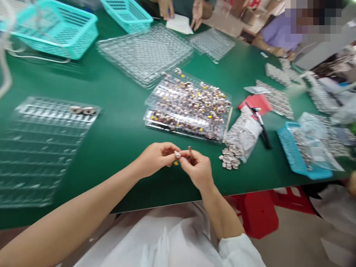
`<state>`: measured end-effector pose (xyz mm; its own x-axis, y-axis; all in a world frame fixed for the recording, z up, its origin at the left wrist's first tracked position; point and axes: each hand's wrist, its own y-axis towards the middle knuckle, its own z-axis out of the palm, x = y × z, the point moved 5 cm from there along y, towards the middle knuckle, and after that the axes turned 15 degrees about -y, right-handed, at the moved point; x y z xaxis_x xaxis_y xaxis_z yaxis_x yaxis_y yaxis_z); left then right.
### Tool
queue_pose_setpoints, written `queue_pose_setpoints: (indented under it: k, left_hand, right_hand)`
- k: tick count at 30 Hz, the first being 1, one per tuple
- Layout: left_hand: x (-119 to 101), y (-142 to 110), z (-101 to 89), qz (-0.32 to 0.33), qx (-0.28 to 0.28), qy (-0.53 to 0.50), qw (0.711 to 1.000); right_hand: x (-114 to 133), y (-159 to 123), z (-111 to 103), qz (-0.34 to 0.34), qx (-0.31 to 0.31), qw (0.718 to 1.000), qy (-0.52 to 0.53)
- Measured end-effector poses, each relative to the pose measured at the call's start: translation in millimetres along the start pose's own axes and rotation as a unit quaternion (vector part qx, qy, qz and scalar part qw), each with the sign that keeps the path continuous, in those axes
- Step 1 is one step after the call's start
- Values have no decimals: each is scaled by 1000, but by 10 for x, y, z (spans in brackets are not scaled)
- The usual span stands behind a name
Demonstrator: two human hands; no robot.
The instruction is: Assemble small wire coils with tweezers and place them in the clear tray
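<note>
Carefully clamping a small pale component [177, 155] in the grip of left hand [152, 159] and right hand [198, 170], presumably steadying it above the green worktop [119, 111].

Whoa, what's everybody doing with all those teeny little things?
Nearest us, a person's left hand and right hand hold a tiny pale part between them, above a green table. In front are clear trays crowded with small pieces. Off to the left, another tray has just two rounded parts in its far row. Across the table, someone else's hands are by a white paper.
</note>
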<state>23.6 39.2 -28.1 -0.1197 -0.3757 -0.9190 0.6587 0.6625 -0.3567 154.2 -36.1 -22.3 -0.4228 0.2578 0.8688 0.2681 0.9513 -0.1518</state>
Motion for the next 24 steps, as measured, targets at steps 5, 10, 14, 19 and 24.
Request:
queue_pose_setpoints:
  k: [5, 10, 14, 19, 24]
  left_hand:
    - [14, 16, -54, -19, 13, 36, 999]
    - [44, -2, -89, -43, -25, 48, 998]
    - [60, -23, -95, -58, -21, 51, 997]
    - [125, 21, -102, -111, 47, 32, 992]
    - [155, 53, -96, -130, 69, -3, 989]
  right_hand:
    - [8, 10, 8, -38, -16, 999, -23]
    - [57, 6, -5, -84, -20, 996, -28]
    - [63, 3, -8, -87, -3, 996, -27]
    - [85, 4, -14, -92, 40, 993, -55]
    - [95, 23, -16, -82, 80, 992, -58]
